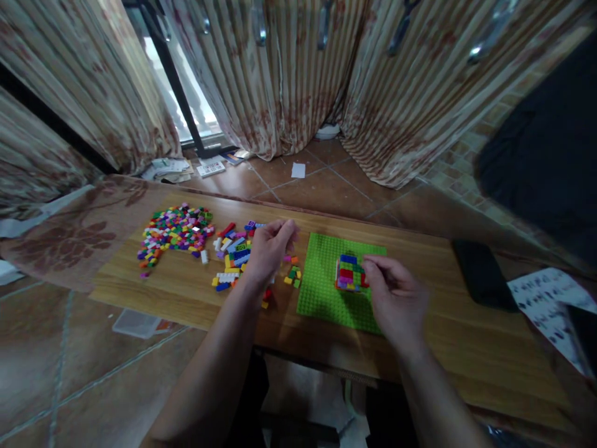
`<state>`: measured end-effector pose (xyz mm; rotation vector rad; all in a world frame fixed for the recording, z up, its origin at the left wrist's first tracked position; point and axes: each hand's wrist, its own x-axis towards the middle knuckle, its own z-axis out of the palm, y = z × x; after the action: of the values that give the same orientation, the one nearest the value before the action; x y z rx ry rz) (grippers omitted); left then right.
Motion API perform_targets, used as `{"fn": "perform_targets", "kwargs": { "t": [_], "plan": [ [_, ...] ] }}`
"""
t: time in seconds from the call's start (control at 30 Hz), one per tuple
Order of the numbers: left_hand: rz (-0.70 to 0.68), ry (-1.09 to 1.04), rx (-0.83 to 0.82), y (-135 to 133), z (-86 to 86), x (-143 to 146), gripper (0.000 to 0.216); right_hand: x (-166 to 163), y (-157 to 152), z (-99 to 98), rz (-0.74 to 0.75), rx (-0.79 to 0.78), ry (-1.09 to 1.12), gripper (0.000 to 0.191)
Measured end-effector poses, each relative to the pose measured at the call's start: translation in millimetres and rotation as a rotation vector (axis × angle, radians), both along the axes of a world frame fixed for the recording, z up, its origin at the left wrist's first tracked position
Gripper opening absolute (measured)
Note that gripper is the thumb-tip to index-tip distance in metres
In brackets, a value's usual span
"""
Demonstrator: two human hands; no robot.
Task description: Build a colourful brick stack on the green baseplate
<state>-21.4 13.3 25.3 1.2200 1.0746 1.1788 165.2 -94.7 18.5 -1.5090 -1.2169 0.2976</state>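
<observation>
A green baseplate (321, 292) lies on the wooden table (186, 292). On it stands a small multicoloured brick build (349, 272). My right hand (396, 298) is at the build's right side, its fingers pinched against the bricks. My left hand (269, 247) hovers over loose bricks (233, 258) left of the baseplate, fingers curled together; what they hold is hidden. A few small bricks (293, 277) lie between my left hand and the baseplate.
A heap of small coloured bricks (175, 231) sits at the table's left end. A black phone (480, 274) and a printed paper (550, 305) lie at the right. Curtains (280, 74) hang behind, with papers (168, 168) on the tiled floor.
</observation>
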Motion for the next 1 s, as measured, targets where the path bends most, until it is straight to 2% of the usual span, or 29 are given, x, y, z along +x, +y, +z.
{"fn": "perform_targets", "kwargs": {
  "t": [0.2, 0.3, 0.47, 0.83, 1.0],
  "plan": [
    [0.12, -0.088, -0.039, 6.3, 7.0, -21.5, 0.036, -37.0, -12.6, -4.2, 0.404, 0.021, -0.246, 0.015],
    [0.168, -0.122, -0.041, 9.4, 9.0, -32.1, 0.036, -50.5, -13.5, -12.7, 0.503, -0.016, -0.333, 0.018],
    [0.239, -0.164, -0.051, 12.8, 13.0, -49.6, 0.035, -61.3, -9.5, -24.4, 0.517, -0.056, -0.351, 0.019],
    [0.299, -0.154, -0.051, 13.8, 12.5, -68.7, 0.028, -75.4, 6.9, -50.6, 0.308, -0.092, -0.53, 0.029],
    [0.292, -0.169, -0.065, 13.2, 14.8, -68.8, 0.025, -79.5, 10.9, -57.9, 0.348, -0.082, -0.555, 0.029]
  ]
}}
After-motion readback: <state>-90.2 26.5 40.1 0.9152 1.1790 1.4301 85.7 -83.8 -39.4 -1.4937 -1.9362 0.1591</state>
